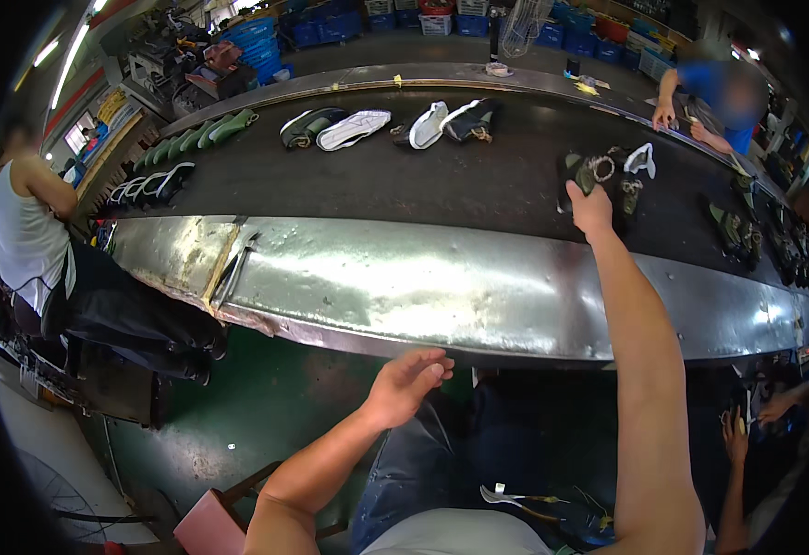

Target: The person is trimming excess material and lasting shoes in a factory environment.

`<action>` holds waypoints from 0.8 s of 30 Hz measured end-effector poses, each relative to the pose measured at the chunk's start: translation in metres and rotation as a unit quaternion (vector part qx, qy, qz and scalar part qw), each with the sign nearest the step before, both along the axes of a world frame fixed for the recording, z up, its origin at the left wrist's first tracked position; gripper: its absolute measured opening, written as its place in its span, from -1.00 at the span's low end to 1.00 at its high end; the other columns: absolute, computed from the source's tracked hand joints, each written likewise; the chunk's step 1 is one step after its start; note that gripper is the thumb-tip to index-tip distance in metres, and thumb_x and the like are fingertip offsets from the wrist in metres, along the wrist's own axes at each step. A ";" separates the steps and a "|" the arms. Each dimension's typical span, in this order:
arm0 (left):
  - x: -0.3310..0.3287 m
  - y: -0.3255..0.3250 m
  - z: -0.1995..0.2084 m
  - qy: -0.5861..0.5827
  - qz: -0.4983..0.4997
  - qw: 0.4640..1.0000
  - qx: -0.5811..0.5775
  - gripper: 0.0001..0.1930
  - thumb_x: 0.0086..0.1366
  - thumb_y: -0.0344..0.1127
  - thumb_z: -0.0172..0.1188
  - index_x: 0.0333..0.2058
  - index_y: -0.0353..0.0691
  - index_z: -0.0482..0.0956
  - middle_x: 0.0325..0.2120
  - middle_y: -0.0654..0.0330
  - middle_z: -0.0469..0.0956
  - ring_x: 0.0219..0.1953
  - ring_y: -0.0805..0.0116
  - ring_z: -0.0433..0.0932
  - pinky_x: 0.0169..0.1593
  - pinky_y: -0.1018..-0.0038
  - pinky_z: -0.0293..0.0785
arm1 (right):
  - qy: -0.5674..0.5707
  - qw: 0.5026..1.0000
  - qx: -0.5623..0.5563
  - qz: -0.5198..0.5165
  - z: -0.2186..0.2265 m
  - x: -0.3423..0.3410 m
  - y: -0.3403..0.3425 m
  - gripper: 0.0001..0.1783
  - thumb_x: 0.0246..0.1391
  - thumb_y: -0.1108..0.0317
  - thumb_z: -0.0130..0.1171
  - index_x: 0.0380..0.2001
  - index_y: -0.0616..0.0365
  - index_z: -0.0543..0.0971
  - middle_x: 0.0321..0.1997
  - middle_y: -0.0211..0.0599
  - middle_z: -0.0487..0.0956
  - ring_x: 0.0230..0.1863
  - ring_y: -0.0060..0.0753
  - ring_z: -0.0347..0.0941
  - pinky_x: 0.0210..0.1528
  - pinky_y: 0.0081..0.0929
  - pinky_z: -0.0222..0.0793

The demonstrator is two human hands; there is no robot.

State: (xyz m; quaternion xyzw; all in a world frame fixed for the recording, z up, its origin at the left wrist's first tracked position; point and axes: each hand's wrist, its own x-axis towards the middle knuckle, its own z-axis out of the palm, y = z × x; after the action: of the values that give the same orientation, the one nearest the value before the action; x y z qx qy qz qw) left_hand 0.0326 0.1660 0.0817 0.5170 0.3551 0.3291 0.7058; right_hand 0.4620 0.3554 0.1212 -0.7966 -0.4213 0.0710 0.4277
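My right hand (592, 213) reaches far over the dark work surface (330, 190) and grips a dark green shoe upper (574, 170) with a pale ring-like edge at its opening. Just right of it lie a white-lined piece (640, 161) and another small green upper (630, 194). My left hand (408, 387) hangs in front of the metal ledge (395, 282), its fingers loosely bent and nothing visible in them. Farther left on the surface are a white shoe form (354, 129), a green-and-black upper (312, 127) and a pair of white and dark pieces (429, 125).
A long-handled metal tool (234, 270) rests on the ledge. Several green uppers (226, 128) line the far left; more dark uppers (733, 231) lie right. Co-workers stand left (39, 213) and far right (723, 97). A pink stool (210, 532) stands lower left.
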 end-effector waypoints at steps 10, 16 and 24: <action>0.003 0.252 0.030 0.212 0.160 0.914 0.308 -0.66 0.36 -0.24 0.23 0.00 -0.34 0.53 -0.12 0.06 0.62 -0.06 0.21 0.60 0.06 0.35 0.52 | -0.358 0.929 0.039 -0.080 -0.038 -0.059 -0.016 -0.34 0.15 0.36 0.17 0.26 0.37 0.23 0.29 0.13 0.35 0.33 0.17 0.25 0.31 -0.04 0.20; 0.038 0.478 0.022 0.561 0.256 0.689 0.381 -0.31 0.28 -0.18 0.22 0.26 -0.43 0.21 0.38 -0.18 0.07 0.44 -0.14 0.03 0.43 0.12 0.09 | -0.126 0.956 0.015 0.266 -0.042 -0.071 -0.009 -0.58 0.13 0.40 0.15 0.09 0.16 0.46 -0.10 -0.05 0.61 -0.06 0.05 0.54 0.01 -0.10 0.44; 0.052 0.613 0.027 0.685 0.264 0.507 0.452 -0.01 0.13 -0.28 0.29 0.45 -0.11 -0.12 0.47 0.12 -0.08 0.49 -0.07 -0.12 0.44 -0.08 -0.08 | -0.104 0.961 -0.051 0.252 -0.032 -0.075 -0.004 -0.72 0.15 0.36 0.16 -0.06 0.17 0.55 -0.31 -0.06 0.65 -0.26 0.05 0.59 -0.19 -0.11 0.51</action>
State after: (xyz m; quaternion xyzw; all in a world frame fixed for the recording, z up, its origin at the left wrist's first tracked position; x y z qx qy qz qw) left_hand 0.0848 0.7791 0.1084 0.7127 0.6514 0.1589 -0.2062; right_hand 0.3873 0.3512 0.0889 -0.6887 -0.6461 0.1147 0.3084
